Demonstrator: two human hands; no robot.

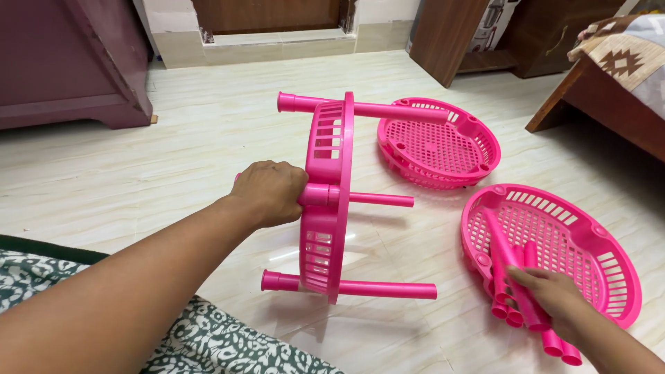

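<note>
Far left: dark maroon cabinet point(69, 62) on the pale marble-pattern floor point(173, 159). Patterned green-and-white cloth point(208, 343) along the bottom edge, under the left forearm.

Left hand point(270, 192): closed in a fist around the end of the middle pink tube point(377, 199), right where the tube enters the rim socket of the upright pink basket point(329, 201).

That basket stands on edge, near vertical, rim resting on the floor. Three tubes pass through it, roughly horizontal: upper tube point(388, 109), the middle one in the fist, lower tube point(374, 287). All three stick out to both sides; the lower one lies just above or on the floor, cannot tell which.

Right of it, further back: second pink basket point(440, 142), round, slotted wall, mesh bottom, lying tilted on the floor. The upper tube's far end reaches its rim; contact not clear.

Front right: third pink basket point(561, 246), also tilted, open side toward the camera. Bundle of loose pink tubes point(516, 277) lies across its near rim.

Right hand point(551, 294): fingers curled over that bundle, gripping several tubes, ends poking out below the hand.

Far right: wooden bed frame point(596, 97) with a patterned blanket point(623, 48). Wooden panel point(443, 34) leans by the wall behind.
</note>
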